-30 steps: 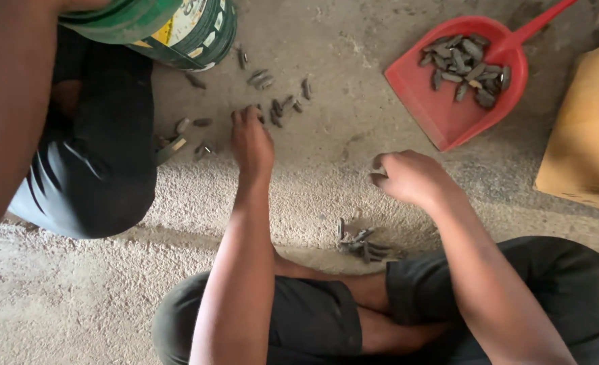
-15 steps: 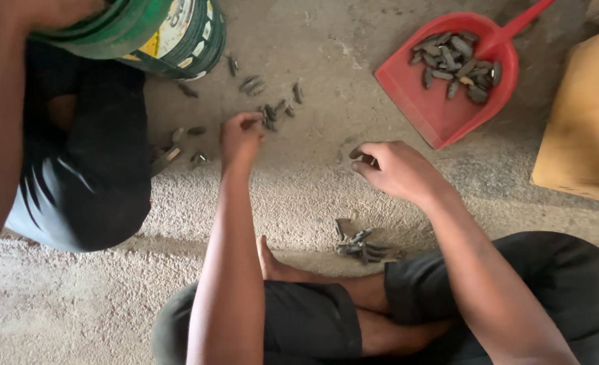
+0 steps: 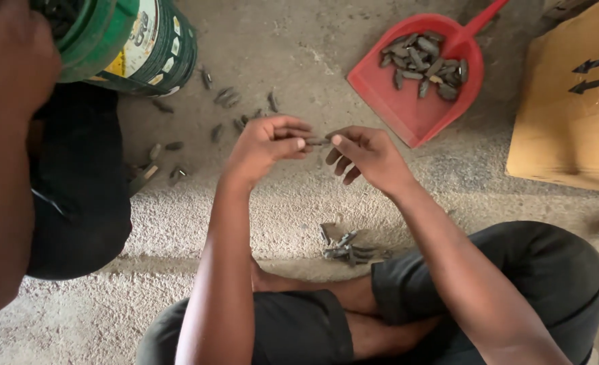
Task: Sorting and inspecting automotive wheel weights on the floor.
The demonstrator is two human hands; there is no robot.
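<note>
Nearer the person than the red dustpan (image 3: 408,108), the left hand (image 3: 266,145) and right hand (image 3: 370,155) meet fingertip to fingertip, both pinching one small dark piece (image 3: 316,141) held up between them, apparently for close handling.

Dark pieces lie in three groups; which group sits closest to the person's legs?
The small heap on the floor just before the crossed legs; the others lie in the red dustpan and by the green bucket.
</note>
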